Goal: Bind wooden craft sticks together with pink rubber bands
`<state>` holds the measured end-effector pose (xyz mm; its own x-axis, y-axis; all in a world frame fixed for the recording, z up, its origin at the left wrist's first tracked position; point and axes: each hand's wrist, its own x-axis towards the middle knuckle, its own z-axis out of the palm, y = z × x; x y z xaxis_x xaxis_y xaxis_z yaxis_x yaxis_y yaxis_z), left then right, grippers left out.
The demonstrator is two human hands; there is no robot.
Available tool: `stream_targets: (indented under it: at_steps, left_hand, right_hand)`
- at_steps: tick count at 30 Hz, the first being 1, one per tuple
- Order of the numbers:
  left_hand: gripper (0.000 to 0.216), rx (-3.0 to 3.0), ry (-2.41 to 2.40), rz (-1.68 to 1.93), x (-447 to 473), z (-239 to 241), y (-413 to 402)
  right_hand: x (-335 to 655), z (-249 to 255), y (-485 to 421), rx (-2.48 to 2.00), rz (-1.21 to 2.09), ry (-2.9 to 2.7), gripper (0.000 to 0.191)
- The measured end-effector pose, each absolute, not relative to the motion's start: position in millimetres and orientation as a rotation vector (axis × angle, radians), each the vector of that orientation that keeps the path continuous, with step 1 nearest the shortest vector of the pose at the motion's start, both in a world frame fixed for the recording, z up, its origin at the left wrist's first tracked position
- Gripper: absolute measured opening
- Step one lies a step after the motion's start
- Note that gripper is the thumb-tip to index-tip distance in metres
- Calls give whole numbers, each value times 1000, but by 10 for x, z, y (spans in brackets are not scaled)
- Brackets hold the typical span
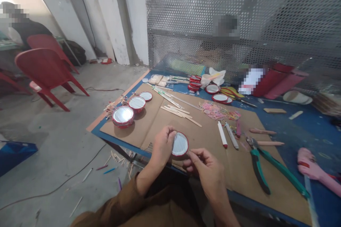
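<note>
My left hand (163,145) grips a round red-rimmed disc (180,144) with a pale, shiny face, thumb on its left edge. At the disc's lower right rim, the thumb and fingers of my right hand (206,168) are pinched together; their tips meet the edge. Beyond the disc, several flat wooden sticks (181,112) lie on brown cardboard (149,127). Similar red-rimmed discs are stacked at the left, the nearest stack (123,116) in front, with thin sticks jutting out beside them. A white marker (222,134) and a grey marker (231,135) lie right of my hands.
Green-handled pliers (257,165) and a pink glue gun (310,166) lie at the right. Colourful rubber bands (217,110) form a pile. A perforated metal screen (186,17) stands behind the blue table (279,124). Red chairs (46,67) and a seated person are at the left.
</note>
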<state>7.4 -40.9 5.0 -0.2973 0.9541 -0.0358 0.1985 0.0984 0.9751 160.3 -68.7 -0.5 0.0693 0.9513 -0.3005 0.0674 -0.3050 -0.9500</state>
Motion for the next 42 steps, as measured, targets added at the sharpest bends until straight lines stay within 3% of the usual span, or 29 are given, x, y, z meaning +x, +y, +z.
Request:
stream_targets:
  at_steps: [8,20,25,30,42]
  left_hand:
    - [10,1144,1622,1286,81,96,-396]
    - [13,1268,1650,1328,81,25,-414]
    - [14,1316,1624,1326,74,21,-434]
    - [13,1334,1656,1321,84,19,-431]
    - [13,1355,1674,1299,88,17,-424]
  right_hand:
    - [1624,-1,-645,-1516,1234,-1176,59]
    - [1491,-264,-544,-1478,1031,-1388,45]
    - [1485,-370,-546,-1492,540,-1718,43]
    - [1465,-428,-576,-1459,5,-1858,52]
    - [1532,-365,-608,-1495,399,-1756,49]
